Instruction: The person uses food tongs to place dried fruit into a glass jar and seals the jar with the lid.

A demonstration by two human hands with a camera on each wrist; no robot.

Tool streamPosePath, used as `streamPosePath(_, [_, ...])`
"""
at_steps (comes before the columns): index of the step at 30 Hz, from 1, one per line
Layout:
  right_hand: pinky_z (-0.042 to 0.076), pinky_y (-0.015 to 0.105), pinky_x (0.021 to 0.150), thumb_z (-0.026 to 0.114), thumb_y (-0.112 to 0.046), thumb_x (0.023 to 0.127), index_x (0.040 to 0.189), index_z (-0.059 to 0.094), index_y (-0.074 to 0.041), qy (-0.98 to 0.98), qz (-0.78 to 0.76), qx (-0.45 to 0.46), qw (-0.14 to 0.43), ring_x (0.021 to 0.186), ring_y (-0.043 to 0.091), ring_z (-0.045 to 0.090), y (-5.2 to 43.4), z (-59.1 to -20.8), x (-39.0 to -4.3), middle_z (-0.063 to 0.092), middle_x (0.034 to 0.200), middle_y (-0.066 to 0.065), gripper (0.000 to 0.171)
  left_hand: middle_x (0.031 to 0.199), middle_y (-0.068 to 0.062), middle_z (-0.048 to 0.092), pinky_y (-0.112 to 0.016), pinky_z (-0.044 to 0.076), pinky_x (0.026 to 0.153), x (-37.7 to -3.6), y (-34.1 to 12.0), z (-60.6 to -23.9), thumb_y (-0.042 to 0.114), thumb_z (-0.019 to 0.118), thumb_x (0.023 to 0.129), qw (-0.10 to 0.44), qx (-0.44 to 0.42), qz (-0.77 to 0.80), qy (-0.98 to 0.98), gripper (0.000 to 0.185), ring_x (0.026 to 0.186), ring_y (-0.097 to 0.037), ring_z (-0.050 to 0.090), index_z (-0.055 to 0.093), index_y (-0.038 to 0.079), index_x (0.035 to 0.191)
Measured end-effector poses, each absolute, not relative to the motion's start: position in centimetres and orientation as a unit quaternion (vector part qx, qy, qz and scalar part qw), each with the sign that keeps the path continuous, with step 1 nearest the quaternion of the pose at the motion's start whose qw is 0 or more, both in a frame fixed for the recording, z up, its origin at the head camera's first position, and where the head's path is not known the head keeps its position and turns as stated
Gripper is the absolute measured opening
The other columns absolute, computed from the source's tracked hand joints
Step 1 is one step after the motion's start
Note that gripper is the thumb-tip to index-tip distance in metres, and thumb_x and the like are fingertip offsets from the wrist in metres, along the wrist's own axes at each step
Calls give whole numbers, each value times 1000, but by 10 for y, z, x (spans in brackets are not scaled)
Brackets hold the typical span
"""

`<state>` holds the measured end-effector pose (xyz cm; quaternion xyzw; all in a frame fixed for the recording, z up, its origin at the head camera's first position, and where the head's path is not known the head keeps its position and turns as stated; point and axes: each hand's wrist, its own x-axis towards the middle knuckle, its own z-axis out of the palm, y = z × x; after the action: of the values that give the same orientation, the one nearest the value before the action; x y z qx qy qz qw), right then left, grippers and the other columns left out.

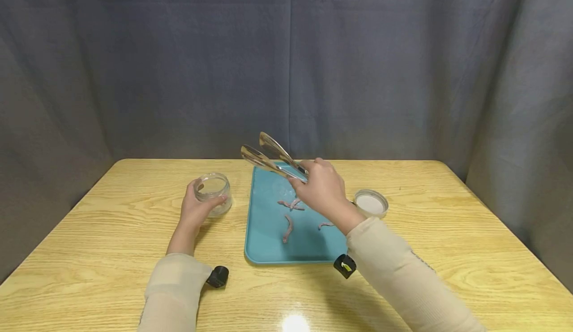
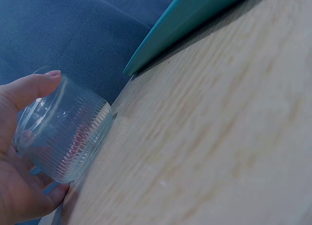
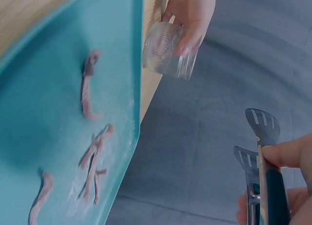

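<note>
My left hand (image 1: 193, 208) grips a clear glass jar (image 1: 210, 187) on the table, thumb on the near side. In the left wrist view the jar (image 2: 68, 130) has ribbed walls, with a pinkish patch showing through. My right hand (image 1: 323, 186) holds metal serving tongs (image 1: 261, 160) raised above the tray. Their slotted ends stand apart with nothing between them, pointing toward the far left. Below, on a blue-green tray (image 1: 264, 245), lie several thin, pinkish-brown strips (image 1: 288, 228); a few of these strips (image 3: 95, 154) overlap in the right wrist view.
Right of the tray sits a round lid (image 1: 371, 204) with a white inside, partly behind my right forearm. A light wood table (image 1: 112, 252) carries everything. Grey-blue curtains (image 1: 201, 73) hang behind its far edge.
</note>
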<state>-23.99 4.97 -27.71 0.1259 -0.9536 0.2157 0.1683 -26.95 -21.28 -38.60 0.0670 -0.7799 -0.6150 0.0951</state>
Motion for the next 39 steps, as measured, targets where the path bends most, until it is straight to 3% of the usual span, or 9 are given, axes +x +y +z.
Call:
streamPosePath(7, [41, 37, 53, 59, -35, 79, 115, 56, -9, -958, 206, 113, 162, 78, 22, 49, 78, -278, -235, 52, 90, 8, 44, 139, -12, 17, -46, 25, 95, -269, -212, -384, 19, 70, 71, 91, 62, -617, -780, 90, 122, -37, 19, 10, 12, 138])
streamPosePath(12, [42, 42, 60, 59, -34, 79, 115, 55, -7, -962, 198, 103, 159, 85, 27, 49, 98, -282, -233, 52, 95, 12, 45, 138, -12, 18, -47, 25, 95, -270, -212, -385, 19, 71, 70, 95, 66, -612, -782, 90, 122, -37, 19, 12, 12, 138])
streamPosePath(19, [39, 36, 48, 60, -33, 78, 110, 57, -7, -963, 197, 103, 153, 72, 22, 48, 120, -292, -227, 51, 83, 8, 41, 139, -12, 18, -47, 24, 95, -270, -214, -386, 19, 71, 70, 97, 69, -610, -784, 90, 122, -37, 19, 12, 13, 138])
streamPosePath(28, [36, 31, 44, 63, -30, 76, 104, 60, -3, -958, 188, 139, 168, 63, 20, 45, 138, -304, -217, 51, 75, 7, 40, 139, -12, 18, -47, 24, 95, -270, -214, -385, 21, 71, 70, 95, 70, -609, -785, 91, 122, -36, 19, 11, 13, 138])
streamPosePath(35, [42, 36, 54, 66, -27, 74, 100, 61, -2, -953, 184, 169, 171, 77, 23, 52, 151, -315, -209, 57, 95, 10, 36, 139, -12, 17, -46, 24, 95, -270, -214, -385, 20, 71, 70, 93, 69, -609, -785, 91, 122, -37, 19, 10, 12, 138])
streamPosePath(39, [38, 32, 50, 67, -28, 73, 97, 62, -4, -957, 176, 173, 155, 68, 19, 48, 161, -319, -206, 56, 86, 7, 34, 139, -12, 18, -46, 25, 95, -270, -214, -385, 20, 71, 71, 92, 69, -609, -785, 91, 122, -37, 19, 10, 12, 138])
